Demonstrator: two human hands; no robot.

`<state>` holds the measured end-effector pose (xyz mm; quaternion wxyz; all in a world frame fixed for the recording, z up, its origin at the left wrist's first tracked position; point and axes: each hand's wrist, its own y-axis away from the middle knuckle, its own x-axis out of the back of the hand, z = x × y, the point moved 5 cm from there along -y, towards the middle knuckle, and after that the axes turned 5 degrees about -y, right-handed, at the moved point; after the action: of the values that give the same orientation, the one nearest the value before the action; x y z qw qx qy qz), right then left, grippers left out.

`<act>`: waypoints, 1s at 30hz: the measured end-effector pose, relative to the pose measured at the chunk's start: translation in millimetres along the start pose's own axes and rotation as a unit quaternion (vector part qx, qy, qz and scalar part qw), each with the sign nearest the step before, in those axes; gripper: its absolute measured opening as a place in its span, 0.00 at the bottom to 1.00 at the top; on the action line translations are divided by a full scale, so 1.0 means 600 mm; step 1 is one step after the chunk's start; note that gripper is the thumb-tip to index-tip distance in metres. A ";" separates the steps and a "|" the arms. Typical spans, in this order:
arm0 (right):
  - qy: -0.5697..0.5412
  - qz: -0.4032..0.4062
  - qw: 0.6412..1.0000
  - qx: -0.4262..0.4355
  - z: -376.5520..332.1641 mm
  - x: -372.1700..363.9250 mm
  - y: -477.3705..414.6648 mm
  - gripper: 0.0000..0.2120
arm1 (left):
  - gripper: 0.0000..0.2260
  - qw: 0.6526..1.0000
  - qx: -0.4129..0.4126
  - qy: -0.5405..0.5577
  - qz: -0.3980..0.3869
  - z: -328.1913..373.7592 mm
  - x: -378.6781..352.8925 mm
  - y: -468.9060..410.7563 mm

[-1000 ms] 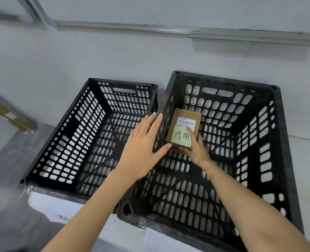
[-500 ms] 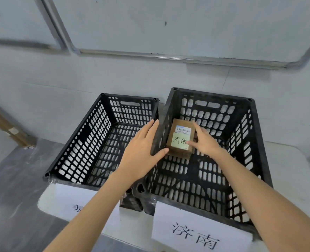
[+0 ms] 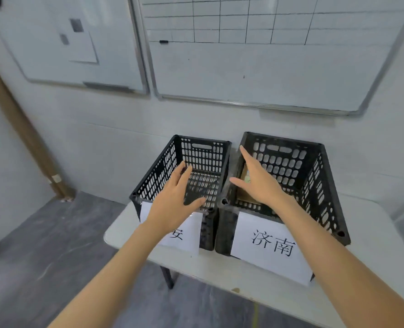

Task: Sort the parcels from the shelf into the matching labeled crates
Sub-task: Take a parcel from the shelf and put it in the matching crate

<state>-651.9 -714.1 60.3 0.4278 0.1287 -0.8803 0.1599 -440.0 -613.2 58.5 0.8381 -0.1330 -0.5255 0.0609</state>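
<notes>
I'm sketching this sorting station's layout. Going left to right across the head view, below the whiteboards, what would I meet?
Brown board leaning on the wall → left crate → right crate, with the parcel inside it.

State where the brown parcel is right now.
Head view: the parcel lies inside the right crate, by its left wall, partly hidden by the right hand.

I get one head view, facing forward and down at the table (image 3: 219, 266) from close, probably standing height.
</notes>
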 end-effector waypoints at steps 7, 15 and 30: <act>-0.012 -0.049 0.994 0.097 -0.189 -0.060 0.056 0.46 | 0.36 0.996 0.080 -0.021 0.034 -0.061 0.119 0.148; -0.036 -0.096 0.970 0.219 -0.377 -0.134 0.146 0.43 | 0.37 0.971 0.211 -0.047 0.102 -0.109 0.242 0.350; -0.105 -0.248 0.874 0.405 -0.749 -0.381 0.386 0.40 | 0.37 0.869 0.441 -0.077 0.210 -0.210 0.415 0.819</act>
<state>-278.9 -305.4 101.0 0.2686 0.5211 -0.7174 0.3764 -199.1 -102.5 80.7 0.7335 0.1488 -0.4667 0.4712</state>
